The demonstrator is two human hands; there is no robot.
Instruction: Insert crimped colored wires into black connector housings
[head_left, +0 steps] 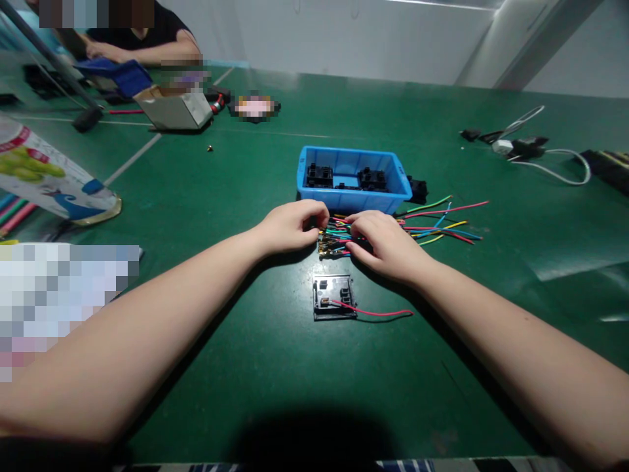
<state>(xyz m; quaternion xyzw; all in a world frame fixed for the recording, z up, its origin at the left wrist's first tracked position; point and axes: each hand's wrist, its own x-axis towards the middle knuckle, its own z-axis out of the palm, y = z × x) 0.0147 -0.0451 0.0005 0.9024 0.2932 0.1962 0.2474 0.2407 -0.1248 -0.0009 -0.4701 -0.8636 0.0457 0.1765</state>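
Note:
A bundle of thin coloured wires with gold metal terminals on the left ends lies on the green table. My left hand has its fingers curled closed at the terminal ends; the fingertips are partly hidden. Across the bundle, my right hand bends its thumb and fingers around the wires. Nearer to me lies a square black plastic part, with one red wire attached and trailing right. Just behind the hands stands a blue bin containing several black plastic parts.
Another black part sits against the bin's right side. Cables with plugs lie at the back right. A printed plastic packet is on the left. At the back left are a white box and a person's arm.

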